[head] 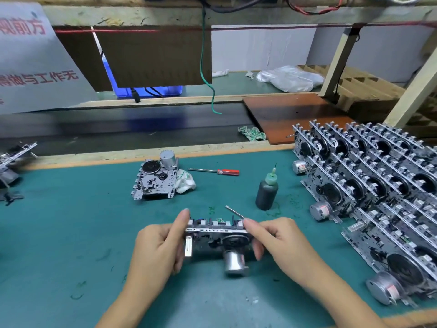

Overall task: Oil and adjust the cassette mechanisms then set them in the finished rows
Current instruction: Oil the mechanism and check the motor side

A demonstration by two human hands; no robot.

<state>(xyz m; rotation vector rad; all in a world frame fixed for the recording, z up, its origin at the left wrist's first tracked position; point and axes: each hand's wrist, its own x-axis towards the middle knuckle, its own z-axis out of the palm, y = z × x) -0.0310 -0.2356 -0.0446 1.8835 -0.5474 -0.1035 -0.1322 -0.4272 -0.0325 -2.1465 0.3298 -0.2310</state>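
Mechanism between both hands' fingers (tilted)

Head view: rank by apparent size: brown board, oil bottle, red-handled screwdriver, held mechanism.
1. brown board
2. held mechanism, though nearness to the camera inflates it
3. oil bottle and red-handled screwdriver: one bulkier, one longer; not ranked.

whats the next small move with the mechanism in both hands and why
Probably bring the thin tool tip down onto the top edge of the held cassette mechanism to adjust it. The right hand pinches the tool with its tip pointing up and away from the mechanism, the left hand steadies the other end, and the oil bottle stands untouched on the mat.
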